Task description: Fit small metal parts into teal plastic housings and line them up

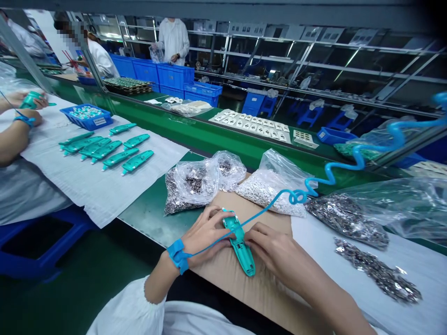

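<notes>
A teal plastic housing half [243, 255], long and hollow side up, lies over the brown cardboard [226, 279] in front of me. My left hand [206, 235] grips its far end from the left, fingers over the top edge and thumb along the side. A blue wrist strap [179, 256] sits on that wrist, and its cord passes across the housing. At the housing's right edge, my right hand [268, 242] has its fingers pinched together. Whatever small thing those fingertips may hold is hidden.
Bags of small metal parts [190, 186] and a bag of white parts [275, 188] stand beyond the cardboard. Loose metal pieces [380, 272] lie at right. A coiled blue cord [359, 156] hangs across. Left, teal housings [138, 161] lie near a co-worker's hand [40, 102].
</notes>
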### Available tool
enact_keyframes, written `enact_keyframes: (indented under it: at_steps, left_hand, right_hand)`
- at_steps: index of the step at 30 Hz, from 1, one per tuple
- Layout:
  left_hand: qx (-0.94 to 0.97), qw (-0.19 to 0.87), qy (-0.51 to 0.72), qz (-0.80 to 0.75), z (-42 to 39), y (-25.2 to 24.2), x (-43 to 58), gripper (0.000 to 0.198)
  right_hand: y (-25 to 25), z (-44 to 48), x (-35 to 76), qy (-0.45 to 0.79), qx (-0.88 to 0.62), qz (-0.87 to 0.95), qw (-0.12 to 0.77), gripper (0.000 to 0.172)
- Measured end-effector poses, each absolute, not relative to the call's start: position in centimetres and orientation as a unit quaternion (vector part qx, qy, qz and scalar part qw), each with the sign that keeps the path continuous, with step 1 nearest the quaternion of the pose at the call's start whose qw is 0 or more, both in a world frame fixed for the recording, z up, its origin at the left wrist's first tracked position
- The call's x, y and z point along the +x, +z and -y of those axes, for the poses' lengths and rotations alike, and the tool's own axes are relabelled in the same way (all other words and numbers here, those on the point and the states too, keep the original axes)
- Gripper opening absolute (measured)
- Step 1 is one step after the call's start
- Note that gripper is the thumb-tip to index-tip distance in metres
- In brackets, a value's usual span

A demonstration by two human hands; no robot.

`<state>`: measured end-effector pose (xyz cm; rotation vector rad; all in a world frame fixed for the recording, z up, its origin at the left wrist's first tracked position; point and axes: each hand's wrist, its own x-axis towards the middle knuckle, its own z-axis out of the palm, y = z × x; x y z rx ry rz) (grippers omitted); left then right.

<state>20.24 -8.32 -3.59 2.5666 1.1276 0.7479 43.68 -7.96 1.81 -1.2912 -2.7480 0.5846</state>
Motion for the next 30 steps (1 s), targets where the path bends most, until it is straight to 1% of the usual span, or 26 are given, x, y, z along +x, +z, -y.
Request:
enact_keyframes:
  at_steps: [3,6,12,15,19,21,24,30]
  left_hand:
    - [0.886,0.129,0.26,-0.362,7.82,-3.93,20.33,0.017]
    - [0.887,0.146,0.26,-0.353,7.67,-4.02,20.35,0.017]
    - [0.885,0.171,0.259,-0.347,7.59,-4.2,20.24,0.019]
    - [0.882,0.175,0.261,-0.351,7.59,-4.25,20.27,0.018]
    - [0.881,0.169,0.265,-0.354,7.66,-4.3,20.3,0.018]
    - [0.882,0.167,0.267,-0.351,7.68,-4.31,20.3,0.019]
    - [0.883,0.167,0.265,-0.348,7.68,-4.25,20.32,0.019]
    - [0.886,0.164,0.258,-0.348,7.64,-4.31,20.28,0.018]
  right_hand:
    - [1.44,7.64,43.43,0.13,-0.411,0.902,-0.026,0.023]
    - [1.06,7.48,43.43,0.079,-0.386,0.918,-0.049,0.021]
    - [0.79,7.08,43.53,-0.013,-0.33,0.942,-0.062,0.033]
    - [1.13,7.12,43.48,-0.018,-0.324,0.943,-0.075,0.034]
    - [1.38,7.18,43.67,-0.009,-0.319,0.945,-0.076,0.043]
    - [1.33,7.13,43.81,-0.009,-0.317,0.946,-0.072,0.044]
    - [1.28,7.07,43.8,-0.021,-0.312,0.947,-0.068,0.042]
    - [1.62,7.32,43.05,-0.062,-0.28,0.956,-0.067,0.032]
